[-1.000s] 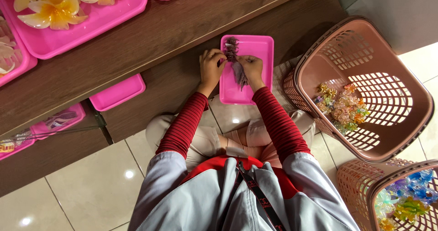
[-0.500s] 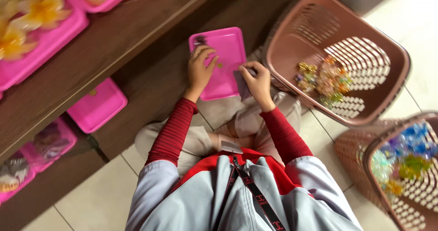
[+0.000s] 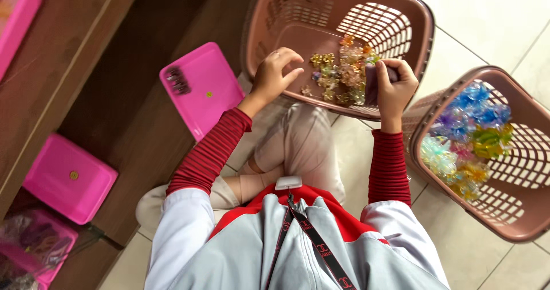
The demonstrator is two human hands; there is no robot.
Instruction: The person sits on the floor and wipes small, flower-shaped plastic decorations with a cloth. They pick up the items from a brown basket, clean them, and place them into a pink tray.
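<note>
I see the wooden shelving filling the left of my view, with the pale tiled floor on the right. Two brown slatted baskets stand on that floor: the nearer basket sits straight ahead of my knees, and the second basket stands just beside it to my right, holding a heap of translucent blue, green and yellow clips. On the dark lower shelf lies a pink tray with a small dark clip near its far corner, and another pink tray sits lower left. Inside the nearer basket lies a pile of small amber and multicoloured clips. My left hand hovers over the basket's near rim, fingers spread loosely and holding nothing. My right hand is curled around a small dark purple piece, gripping it at the edge of the pile.
</note>
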